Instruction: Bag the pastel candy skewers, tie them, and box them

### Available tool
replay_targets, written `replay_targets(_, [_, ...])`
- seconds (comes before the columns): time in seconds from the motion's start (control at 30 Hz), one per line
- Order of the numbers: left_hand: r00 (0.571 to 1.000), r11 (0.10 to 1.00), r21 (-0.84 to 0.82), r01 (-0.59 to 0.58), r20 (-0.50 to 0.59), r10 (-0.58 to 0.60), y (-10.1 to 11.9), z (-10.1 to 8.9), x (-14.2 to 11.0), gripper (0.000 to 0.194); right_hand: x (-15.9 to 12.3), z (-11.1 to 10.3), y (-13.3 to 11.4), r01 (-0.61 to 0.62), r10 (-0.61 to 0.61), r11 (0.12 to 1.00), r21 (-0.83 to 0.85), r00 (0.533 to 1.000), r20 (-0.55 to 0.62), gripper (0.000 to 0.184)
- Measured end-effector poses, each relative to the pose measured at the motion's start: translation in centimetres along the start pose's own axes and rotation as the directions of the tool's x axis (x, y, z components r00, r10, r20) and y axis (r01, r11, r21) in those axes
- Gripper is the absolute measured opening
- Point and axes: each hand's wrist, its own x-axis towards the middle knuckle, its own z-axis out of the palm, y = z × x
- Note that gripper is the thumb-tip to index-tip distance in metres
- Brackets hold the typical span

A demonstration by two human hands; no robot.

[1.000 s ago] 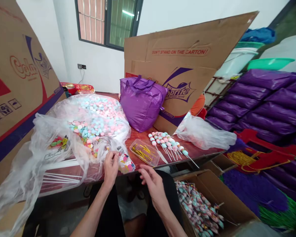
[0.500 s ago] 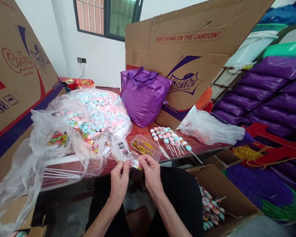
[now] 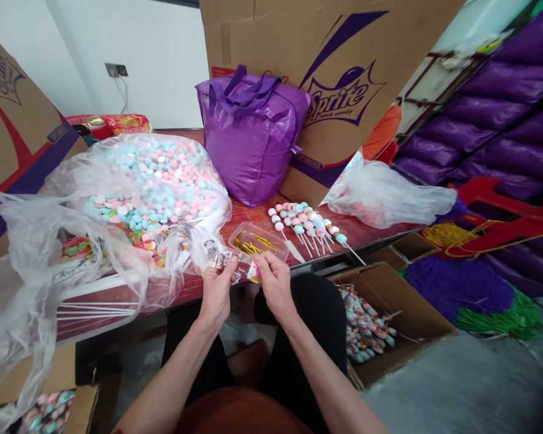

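Observation:
My left hand (image 3: 217, 289) and my right hand (image 3: 274, 282) are both closed in a pinch on a small clear printed wrapper (image 3: 235, 269), held between them at the front edge of the red table (image 3: 194, 288). The wrapper has a barcode at its left end and colourful print at its right end. Just beyond my hands lies a clear tray of gold twist ties (image 3: 253, 242). A row of pink, blue and white candy skewers (image 3: 305, 224) lies on the table to the right of the tray.
A large clear bag of pastel candies (image 3: 154, 181) fills the table's left half, white sticks (image 3: 95, 310) below it. A purple bag (image 3: 248, 135) and a Sprite carton (image 3: 339, 78) stand behind. A cardboard box of wrapped skewers (image 3: 366, 328) sits on the floor, right.
My right hand came up from my lap to join the left on the wrapper. The view has tilted down and moved closer to the table.

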Motion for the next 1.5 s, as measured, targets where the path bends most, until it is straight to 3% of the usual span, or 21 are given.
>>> replay_targets(0.17, [0.997, 0.996, 0.056, -0.072, -0.015, 0.073, -0.6, 0.8, 0.3, 0.033, 0.5, 0.1, 0.0, 0.003, -0.003, 1.0, 0.015, 1.0, -0.019, 0.042])
replay_targets(0.4, [0.996, 1.0, 0.002, -0.011, -0.094, 0.011, -0.5, -0.9, -0.8, 0.032, -1.5, 0.3, 1.6, -0.05, 0.052, 0.997, 0.06, 0.998, -0.034, 0.043])
replay_targets(0.53, [0.982, 0.996, -0.001, -0.086, -0.168, 0.084, -0.3, -0.8, -0.9, 0.031, -2.8, 0.8, 1.2, -0.122, 0.119, 0.976, 0.183, 0.992, 0.028, 0.034])
replay_targets(0.63, [0.978, 0.99, 0.049, -0.133, -0.156, 0.139, -0.4, -0.8, -0.6, 0.028, -2.9, 0.7, 0.6, -0.163, 0.154, 0.954, 0.253, 0.986, 0.058, 0.029])
replay_targets(0.8, [0.965, 0.952, 0.228, -0.205, -0.116, 0.236, -1.4, -1.3, 0.1, 0.027, -1.5, 0.2, 1.0, -0.097, 0.114, 0.984, 0.149, 0.988, -0.108, 0.041])
replay_targets(0.9, [0.965, 0.954, 0.228, -0.194, -0.131, 0.227, -1.3, -0.9, 0.5, 0.027, -0.2, 0.0, 1.5, -0.091, 0.105, 0.991, 0.099, 0.984, -0.145, 0.045])
replay_targets(1.1, [0.981, 0.997, 0.015, -0.075, -0.176, 0.077, 0.0, 1.3, 2.1, 0.034, 1.6, -0.9, 1.6, -0.023, 0.015, 0.997, -0.073, 0.994, -0.106, 0.045])
replay_targets(1.3, [0.968, 0.979, 0.104, -0.173, -0.165, 0.189, -1.1, 2.0, 3.1, 0.025, 3.0, -2.6, 1.7, -0.039, 0.032, 0.995, -0.091, 0.996, -0.078, 0.047])
replay_targets(1.43, [0.985, 0.998, 0.008, -0.064, -0.158, 0.065, -1.3, 1.9, 3.6, 0.029, 3.5, -3.2, 1.9, -0.067, 0.069, 0.993, -0.102, 0.998, 0.01, 0.05])
replay_targets(1.5, [0.98, 0.998, -0.012, -0.069, -0.19, 0.066, -1.2, 2.0, 4.0, 0.031, 4.0, -3.3, 1.9, -0.05, 0.056, 0.987, -0.15, 0.998, 0.036, 0.05])
